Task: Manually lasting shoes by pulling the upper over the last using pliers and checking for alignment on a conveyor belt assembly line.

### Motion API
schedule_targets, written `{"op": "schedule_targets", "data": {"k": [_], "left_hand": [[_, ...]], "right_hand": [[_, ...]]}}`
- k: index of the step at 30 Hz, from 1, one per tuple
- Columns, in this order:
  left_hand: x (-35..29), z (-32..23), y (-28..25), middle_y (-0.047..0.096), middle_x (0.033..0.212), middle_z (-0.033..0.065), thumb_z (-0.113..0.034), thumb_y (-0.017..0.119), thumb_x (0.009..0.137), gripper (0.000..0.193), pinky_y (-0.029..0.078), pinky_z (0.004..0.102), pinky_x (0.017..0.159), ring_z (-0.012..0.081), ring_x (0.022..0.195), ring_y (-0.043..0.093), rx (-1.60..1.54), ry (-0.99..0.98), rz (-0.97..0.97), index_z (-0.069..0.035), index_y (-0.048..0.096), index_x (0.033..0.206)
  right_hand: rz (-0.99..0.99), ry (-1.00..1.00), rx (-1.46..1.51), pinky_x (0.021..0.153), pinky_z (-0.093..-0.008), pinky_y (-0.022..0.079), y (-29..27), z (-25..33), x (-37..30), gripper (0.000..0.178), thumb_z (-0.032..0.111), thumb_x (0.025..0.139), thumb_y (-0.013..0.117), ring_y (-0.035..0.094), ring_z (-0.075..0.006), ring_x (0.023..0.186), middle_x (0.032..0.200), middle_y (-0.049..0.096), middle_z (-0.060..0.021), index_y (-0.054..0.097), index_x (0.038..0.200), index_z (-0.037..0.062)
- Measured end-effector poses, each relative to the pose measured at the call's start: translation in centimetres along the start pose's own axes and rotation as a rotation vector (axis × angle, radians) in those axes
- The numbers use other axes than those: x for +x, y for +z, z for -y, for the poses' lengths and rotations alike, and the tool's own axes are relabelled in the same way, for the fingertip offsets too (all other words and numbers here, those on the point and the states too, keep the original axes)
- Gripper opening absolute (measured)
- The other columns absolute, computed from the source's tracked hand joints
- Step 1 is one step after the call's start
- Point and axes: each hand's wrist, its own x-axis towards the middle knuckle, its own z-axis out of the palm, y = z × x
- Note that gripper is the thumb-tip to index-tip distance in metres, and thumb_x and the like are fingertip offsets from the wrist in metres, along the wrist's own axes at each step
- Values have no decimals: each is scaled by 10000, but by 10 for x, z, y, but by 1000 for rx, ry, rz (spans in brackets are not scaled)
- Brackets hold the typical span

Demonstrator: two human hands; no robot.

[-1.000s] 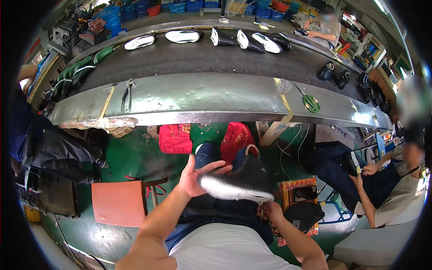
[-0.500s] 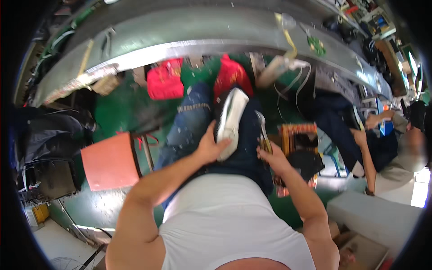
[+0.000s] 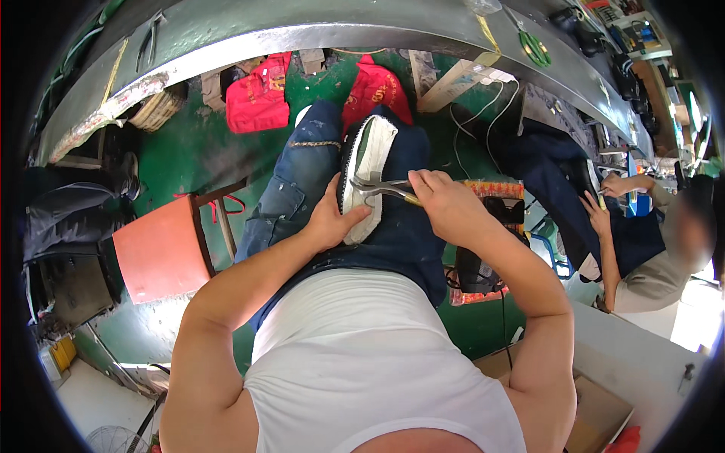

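Note:
A shoe [image 3: 370, 155] lies on my thighs with its pale underside facing up and a dark upper edge along its left side. My left hand [image 3: 330, 217] grips it near the heel-side end, thumb on the underside, fingers around the left edge. In my right hand [image 3: 447, 202] are metal pincers [image 3: 391, 186] with yellowish handles, reaching in from the right. Their jaws lie over the shoe's left edge, beside my left hand. Whether the jaws pinch any material is too small to tell.
A metal-edged workbench [image 3: 264, 45] crosses ahead, carrying green-handled scissors [image 3: 535, 47] and pliers [image 3: 149, 41]. An orange-topped stool [image 3: 162, 249] is at left, red cloth items [image 3: 260, 98] under the bench. A patterned box [image 3: 495, 189] stands right. Another person [image 3: 642, 260] works on a shoe farther right.
My right hand has raised the pincers and swung them leftward from beside my thigh onto the shoe. My left hand keeps its hold; the view has shifted slightly.

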Motion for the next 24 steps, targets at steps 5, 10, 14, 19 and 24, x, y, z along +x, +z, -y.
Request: {"op": "schedule_targets", "data": {"k": [5,10,14,19,24], "left_hand": [[-4,-37,-10,553,1326,222,-279,800,816,975,427,349,1044,267,1232,545,91,-71,33,50,203,1513],[-1,-37,-14,530,1343,281,-323,797,809,1035,406,374,1073,347,1272,528,164,-68,28,64,146,1515],[-2,-32,-8,520,1356,269,-263,791,822,1032,399,358,1072,313,1276,523,220,-16,-30,81,110,1516],[0,-35,-5,470,1388,308,-242,768,830,1060,390,374,1086,355,1294,506,339,50,29,114,32,1505],[-10,-61,-5,346,1469,332,-248,742,846,1061,363,387,1113,386,1350,436,472,41,99,111,-9,1505]], "right_hand": [[272,31,485,773,-451,527,-4,-11,24,296,110,868,634,644,-372,922,995,646,-186,584,1138,1],[237,105,760,908,-414,490,18,-4,15,382,84,890,626,635,-367,1029,1093,663,-195,557,1250,-24],[103,49,609,973,-440,465,6,-14,7,457,82,884,627,590,-405,1127,1184,612,-256,509,1299,-66],[307,90,576,941,-459,473,-29,-11,27,324,96,876,627,594,-421,1087,1132,615,-278,561,1131,-93],[887,223,406,754,-476,498,-83,-13,82,260,199,904,610,646,-415,867,870,652,-241,574,1011,-35]]}}
